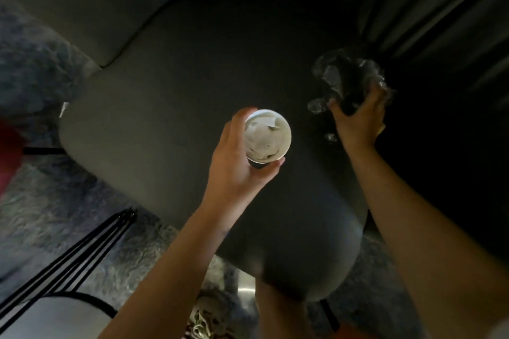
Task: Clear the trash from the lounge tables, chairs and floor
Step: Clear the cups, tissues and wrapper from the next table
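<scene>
- Left hand (234,170): grip curled round a white paper cup (267,136) above the grey chair seat (165,96); crumpled white paper fills its mouth, and its wall is mostly hidden below the rim
- Right hand (358,121): grip closed on a crumpled clear plastic wrapper (330,74) near the seat's right side, beside the dark curtain (440,8) (whether it touches the seat is lost in shadow)
- A small shiny scrap (330,137) just left of the right wrist is too dim to identify

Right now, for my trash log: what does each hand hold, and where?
Left hand: paper cup, round its side. Right hand: crumpled clear plastic, its lower edge.
</scene>
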Demonstrator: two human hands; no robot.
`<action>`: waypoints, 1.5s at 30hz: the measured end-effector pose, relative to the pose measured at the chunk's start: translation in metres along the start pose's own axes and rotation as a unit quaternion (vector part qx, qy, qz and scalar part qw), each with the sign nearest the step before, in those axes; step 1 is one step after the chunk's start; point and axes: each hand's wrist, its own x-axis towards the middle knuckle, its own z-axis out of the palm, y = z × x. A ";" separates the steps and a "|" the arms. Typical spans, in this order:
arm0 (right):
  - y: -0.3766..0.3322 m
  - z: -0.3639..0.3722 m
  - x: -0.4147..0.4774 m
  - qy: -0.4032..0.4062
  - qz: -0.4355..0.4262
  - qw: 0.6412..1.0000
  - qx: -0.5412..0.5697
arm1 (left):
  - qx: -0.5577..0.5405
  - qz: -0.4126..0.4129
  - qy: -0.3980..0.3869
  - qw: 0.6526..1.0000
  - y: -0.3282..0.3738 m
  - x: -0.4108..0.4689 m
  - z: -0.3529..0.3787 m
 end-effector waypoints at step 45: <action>-0.207 0.006 -0.561 -0.317 -0.663 0.649 0.198 | -0.011 -0.242 0.538 0.808 -0.051 -0.434 -0.256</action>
